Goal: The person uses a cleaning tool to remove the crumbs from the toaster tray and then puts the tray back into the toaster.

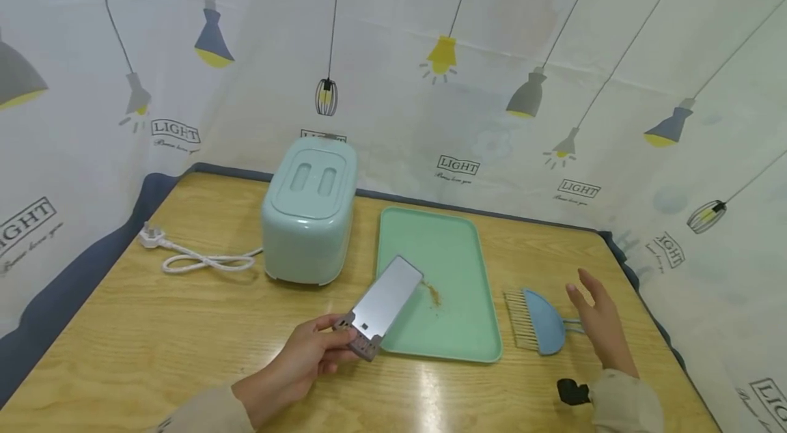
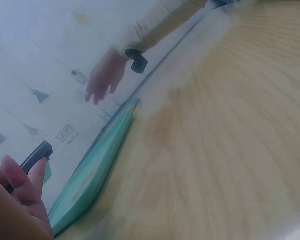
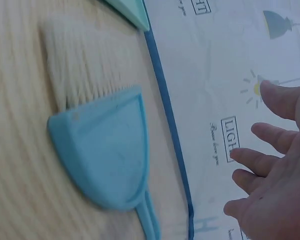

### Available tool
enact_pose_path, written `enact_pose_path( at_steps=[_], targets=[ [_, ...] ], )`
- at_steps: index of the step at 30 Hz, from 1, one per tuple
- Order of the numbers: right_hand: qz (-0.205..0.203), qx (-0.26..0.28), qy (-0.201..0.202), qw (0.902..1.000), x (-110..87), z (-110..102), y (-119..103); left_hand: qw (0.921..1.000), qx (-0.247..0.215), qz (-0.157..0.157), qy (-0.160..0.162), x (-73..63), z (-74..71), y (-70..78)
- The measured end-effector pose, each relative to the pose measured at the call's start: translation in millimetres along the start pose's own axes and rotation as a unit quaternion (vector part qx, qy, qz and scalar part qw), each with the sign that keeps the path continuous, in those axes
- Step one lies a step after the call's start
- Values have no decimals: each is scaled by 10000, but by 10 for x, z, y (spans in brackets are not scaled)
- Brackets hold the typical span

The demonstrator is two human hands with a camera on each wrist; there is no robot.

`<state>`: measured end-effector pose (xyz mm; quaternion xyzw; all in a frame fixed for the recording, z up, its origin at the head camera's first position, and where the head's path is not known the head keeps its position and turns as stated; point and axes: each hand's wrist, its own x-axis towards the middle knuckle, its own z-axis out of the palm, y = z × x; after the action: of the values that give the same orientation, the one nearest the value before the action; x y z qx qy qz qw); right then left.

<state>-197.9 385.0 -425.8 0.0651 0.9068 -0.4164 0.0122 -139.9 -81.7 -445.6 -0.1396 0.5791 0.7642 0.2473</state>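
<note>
My left hand grips the grey end of a flat silver toaster crumb tray, thumb on top. The crumb tray slants over the left side of a green serving tray. Brown crumbs lie on the green surface just beyond its far end. To the right, a blue brush with pale bristles rests on the wood. My right hand hovers near its handle with fingers spread and nothing in them; the right wrist view shows the brush apart from the fingers.
A pale blue toaster with two slots stands left of the green tray. Its white cord and plug lie on the wooden table. A printed curtain hangs behind the table's back edge.
</note>
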Motion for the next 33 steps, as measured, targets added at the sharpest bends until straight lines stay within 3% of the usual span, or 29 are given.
enact_pose_path(
  at_steps=[7, 20, 25, 33],
  targets=[
    [-163, -240, -132, 9995, 96, 72, -224, 9999, -108, 69, -78, -56, -50, -33],
    [-442, -472, -524, 9965, 175, 243, -587, 9997, -26, -186, -124, -204, -269, -91],
    [-902, -613, -540, 9926, 191, 268, -711, 9996, -12, -201, -204, -236, -343, -122],
    [-1487, -803, -761, 9827, 298, 359, -1029, 9995, 34, -299, -31, -281, -425, -153]
  ],
)
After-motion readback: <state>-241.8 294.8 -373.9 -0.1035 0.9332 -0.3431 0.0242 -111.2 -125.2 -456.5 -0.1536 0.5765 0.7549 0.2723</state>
